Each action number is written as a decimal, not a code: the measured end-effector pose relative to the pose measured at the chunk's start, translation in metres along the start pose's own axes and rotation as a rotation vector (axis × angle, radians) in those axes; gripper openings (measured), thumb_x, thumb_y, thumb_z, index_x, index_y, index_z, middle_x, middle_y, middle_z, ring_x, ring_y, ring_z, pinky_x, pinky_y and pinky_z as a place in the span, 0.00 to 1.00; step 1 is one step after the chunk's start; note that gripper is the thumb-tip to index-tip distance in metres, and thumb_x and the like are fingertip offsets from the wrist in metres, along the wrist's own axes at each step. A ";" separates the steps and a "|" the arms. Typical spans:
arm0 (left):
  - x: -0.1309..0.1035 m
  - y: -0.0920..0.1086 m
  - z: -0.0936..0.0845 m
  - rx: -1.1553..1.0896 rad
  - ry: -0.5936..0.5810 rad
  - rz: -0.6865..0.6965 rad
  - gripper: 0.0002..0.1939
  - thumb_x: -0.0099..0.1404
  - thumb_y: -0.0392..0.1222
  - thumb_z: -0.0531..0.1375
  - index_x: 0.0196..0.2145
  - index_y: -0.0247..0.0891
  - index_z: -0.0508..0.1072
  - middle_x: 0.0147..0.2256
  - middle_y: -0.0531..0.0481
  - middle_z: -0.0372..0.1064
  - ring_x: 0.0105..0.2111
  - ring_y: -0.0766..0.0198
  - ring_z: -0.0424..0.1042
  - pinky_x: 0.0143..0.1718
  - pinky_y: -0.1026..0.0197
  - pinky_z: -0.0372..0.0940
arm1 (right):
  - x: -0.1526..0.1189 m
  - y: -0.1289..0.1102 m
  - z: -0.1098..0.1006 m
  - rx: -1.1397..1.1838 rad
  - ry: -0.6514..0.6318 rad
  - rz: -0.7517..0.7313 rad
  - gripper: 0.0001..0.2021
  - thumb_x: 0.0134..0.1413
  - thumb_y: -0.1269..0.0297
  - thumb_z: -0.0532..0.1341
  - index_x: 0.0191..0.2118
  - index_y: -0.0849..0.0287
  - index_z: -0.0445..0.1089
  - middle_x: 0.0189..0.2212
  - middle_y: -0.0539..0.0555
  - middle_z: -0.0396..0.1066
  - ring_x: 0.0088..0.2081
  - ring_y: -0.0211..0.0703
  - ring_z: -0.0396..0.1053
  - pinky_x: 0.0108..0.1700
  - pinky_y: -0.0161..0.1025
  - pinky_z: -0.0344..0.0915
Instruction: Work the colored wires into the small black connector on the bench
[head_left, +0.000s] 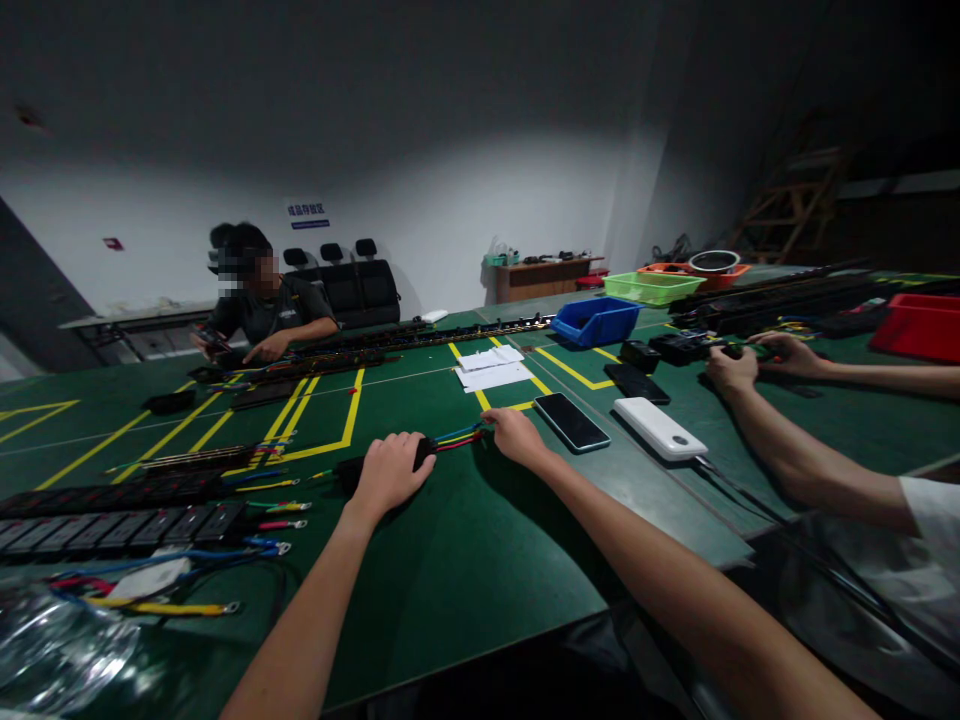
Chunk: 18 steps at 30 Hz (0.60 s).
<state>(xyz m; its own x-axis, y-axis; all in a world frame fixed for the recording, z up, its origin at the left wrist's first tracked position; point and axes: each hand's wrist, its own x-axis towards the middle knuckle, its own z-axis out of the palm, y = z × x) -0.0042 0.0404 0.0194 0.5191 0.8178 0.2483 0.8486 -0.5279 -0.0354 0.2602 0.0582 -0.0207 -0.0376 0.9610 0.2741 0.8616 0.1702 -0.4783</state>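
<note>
My left hand (394, 472) is wrapped over a small black part (349, 476), whose shape is mostly hidden under the fingers. Blue, yellow and red wires (459, 437) run out of its right side. At their far end my right hand (516, 436) pinches the wires between thumb and fingers. A short green-yellow wire (321, 474) sticks out on the part's left side. Just right of my right hand lies a phone (571, 421) with a dark screen. To the left, black socket strips (127, 530) lie with lugged wire ends pointing toward my left hand.
White papers (491, 370), a white power bank (660, 430) with a cable and a blue bin (596, 322) are on the green table. At right, a co-worker's hands (757, 360) hold a black part. Another person (262, 300) sits across. Clear plastic (60, 650) lies front left.
</note>
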 end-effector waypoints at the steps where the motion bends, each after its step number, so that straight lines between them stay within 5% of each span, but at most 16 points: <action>1: 0.000 0.000 0.000 -0.002 0.000 0.000 0.24 0.73 0.57 0.49 0.54 0.38 0.72 0.47 0.40 0.75 0.45 0.52 0.72 0.47 0.51 0.63 | 0.000 0.000 0.000 0.003 0.002 -0.002 0.24 0.58 0.80 0.52 0.55 0.59 0.74 0.52 0.57 0.76 0.53 0.45 0.71 0.53 0.34 0.62; 18: 0.000 0.001 -0.002 -0.007 0.015 0.007 0.24 0.73 0.56 0.50 0.53 0.37 0.72 0.46 0.41 0.75 0.44 0.51 0.72 0.45 0.51 0.63 | -0.004 -0.003 -0.009 0.044 0.017 -0.028 0.23 0.53 0.82 0.53 0.50 0.60 0.76 0.41 0.54 0.79 0.44 0.41 0.73 0.46 0.32 0.62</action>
<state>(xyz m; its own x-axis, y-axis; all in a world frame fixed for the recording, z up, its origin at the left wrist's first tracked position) -0.0041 0.0393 0.0213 0.5235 0.8104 0.2630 0.8441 -0.5353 -0.0308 0.2627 0.0519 -0.0128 -0.0526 0.9520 0.3015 0.8372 0.2066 -0.5063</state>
